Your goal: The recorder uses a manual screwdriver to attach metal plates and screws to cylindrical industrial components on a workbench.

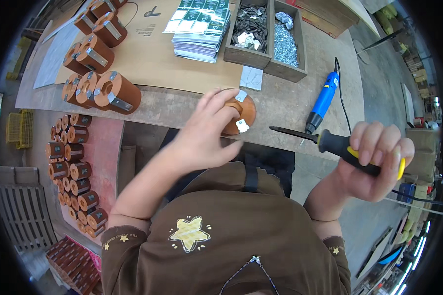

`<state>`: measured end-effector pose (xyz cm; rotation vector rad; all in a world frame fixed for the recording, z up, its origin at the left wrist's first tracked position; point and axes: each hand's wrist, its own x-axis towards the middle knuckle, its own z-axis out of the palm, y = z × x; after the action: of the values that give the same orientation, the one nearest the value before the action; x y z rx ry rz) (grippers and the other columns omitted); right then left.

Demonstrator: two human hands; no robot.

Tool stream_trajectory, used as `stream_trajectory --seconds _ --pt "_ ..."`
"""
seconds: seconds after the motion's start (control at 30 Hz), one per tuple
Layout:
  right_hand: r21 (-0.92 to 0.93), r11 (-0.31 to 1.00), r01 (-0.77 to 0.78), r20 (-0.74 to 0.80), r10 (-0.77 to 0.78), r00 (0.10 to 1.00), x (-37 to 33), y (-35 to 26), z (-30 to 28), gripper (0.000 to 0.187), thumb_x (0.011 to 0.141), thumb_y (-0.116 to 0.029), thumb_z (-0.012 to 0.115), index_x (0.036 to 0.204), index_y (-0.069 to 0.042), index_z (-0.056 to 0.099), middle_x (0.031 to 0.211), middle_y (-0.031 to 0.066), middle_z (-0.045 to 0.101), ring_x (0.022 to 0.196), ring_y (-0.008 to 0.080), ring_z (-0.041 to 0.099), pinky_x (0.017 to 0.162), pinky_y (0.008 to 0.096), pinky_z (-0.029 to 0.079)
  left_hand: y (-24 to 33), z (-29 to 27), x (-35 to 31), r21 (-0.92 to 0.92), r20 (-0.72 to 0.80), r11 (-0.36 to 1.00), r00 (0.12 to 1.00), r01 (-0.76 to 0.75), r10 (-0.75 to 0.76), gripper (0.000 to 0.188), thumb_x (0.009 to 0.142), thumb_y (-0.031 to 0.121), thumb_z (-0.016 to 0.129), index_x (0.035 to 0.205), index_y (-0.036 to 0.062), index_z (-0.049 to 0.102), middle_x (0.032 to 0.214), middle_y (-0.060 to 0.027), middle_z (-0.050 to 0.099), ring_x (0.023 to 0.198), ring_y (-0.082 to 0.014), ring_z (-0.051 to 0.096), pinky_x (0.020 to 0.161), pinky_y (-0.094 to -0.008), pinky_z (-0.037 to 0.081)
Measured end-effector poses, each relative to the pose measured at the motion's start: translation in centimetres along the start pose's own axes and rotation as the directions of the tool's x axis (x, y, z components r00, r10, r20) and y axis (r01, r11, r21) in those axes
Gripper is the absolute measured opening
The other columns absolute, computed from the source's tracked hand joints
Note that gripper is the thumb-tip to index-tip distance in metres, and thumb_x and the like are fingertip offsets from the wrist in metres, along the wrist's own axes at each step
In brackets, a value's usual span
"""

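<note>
In my right hand is a screwdriver with a black and yellow handle, raised at the right. Its dark shaft points left toward an orange-brown round block at the table's near edge. The fingers of my left hand are curled over the left side of that block, partly hiding it, while the thumb sticks out apart from it. Two pieces show on the block's face: a pale metal tab and a white patch.
Behind are wooden boxes of dark pieces and silvery screws, beside stacked printed leaflets. A blue corded electric screwdriver lies at right. Similar blocks stand at left; several more sit on a lower reddish surface.
</note>
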<state>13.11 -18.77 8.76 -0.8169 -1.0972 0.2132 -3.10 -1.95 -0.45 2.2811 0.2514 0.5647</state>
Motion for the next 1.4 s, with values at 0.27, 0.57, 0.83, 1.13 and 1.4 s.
stream_trajectory --seconds 0.27,0.57,0.83,1.13,1.4 --pt "0.052 0.997 -0.050 0.033 0.049 0.998 0.4 3.2 3.1 0.016 0.088 -0.010 0.052 0.091 -0.011 0.036 0.069 0.0058 0.045 0.053 0.0152 0.047 0.052 0.0339 0.045 -1.8 2.6 -0.9 0.049 -0.230 0.998 0.972 -0.035 0.045 0.035 0.060 0.007 0.077 0.084 0.0046 0.052 0.125 -0.0131 0.049 0.121 -0.0383 0.038 0.100 -0.0451 0.032" --pt "0.035 0.995 -0.091 0.085 0.088 0.992 0.6 3.9 4.0 0.017 0.088 -0.011 0.053 0.091 -0.011 0.036 0.068 0.0058 0.045 0.053 0.0153 0.047 0.053 0.0336 0.045 -2.1 1.8 -0.6 -0.059 -0.164 0.998 0.986 -0.022 0.013 0.032 0.059 0.007 0.076 0.080 0.0032 0.052 0.125 -0.0122 0.050 0.121 -0.0376 0.038 0.101 -0.0440 0.032" --pt "-0.010 0.994 -0.106 0.094 0.107 0.990 0.9 4.1 4.4 0.017 0.088 -0.013 0.053 0.090 -0.012 0.036 0.067 0.0050 0.045 0.052 0.0143 0.046 0.052 0.0325 0.044 -2.3 1.9 -0.7 -0.072 -0.186 0.997 0.982 -0.031 0.017 0.031 0.059 0.007 0.076 0.078 0.0028 0.052 0.125 -0.0123 0.050 0.122 -0.0378 0.037 0.099 -0.0440 0.032" --pt "-0.002 0.992 -0.125 0.112 0.125 0.986 1.2 4.0 4.5 0.018 0.088 -0.014 0.054 0.089 -0.013 0.036 0.065 0.0038 0.044 0.051 0.0141 0.046 0.051 0.0318 0.043 -2.4 2.0 -0.7 -0.090 -0.197 0.995 0.980 -0.051 0.032 0.030 0.059 0.006 0.076 0.077 0.0031 0.052 0.125 -0.0124 0.050 0.121 -0.0386 0.038 0.099 -0.0444 0.033" --pt "0.008 0.992 -0.128 0.238 0.122 0.964 1.8 4.1 4.5 0.013 0.087 -0.014 0.051 0.089 -0.012 0.038 0.068 0.0020 0.044 0.054 0.0118 0.046 0.054 0.0303 0.042 -2.4 1.9 -0.7 -0.102 -0.189 0.994 0.982 -0.044 0.024 0.030 0.059 0.004 0.075 0.078 0.0027 0.052 0.124 -0.0128 0.050 0.122 -0.0384 0.038 0.098 -0.0440 0.034"
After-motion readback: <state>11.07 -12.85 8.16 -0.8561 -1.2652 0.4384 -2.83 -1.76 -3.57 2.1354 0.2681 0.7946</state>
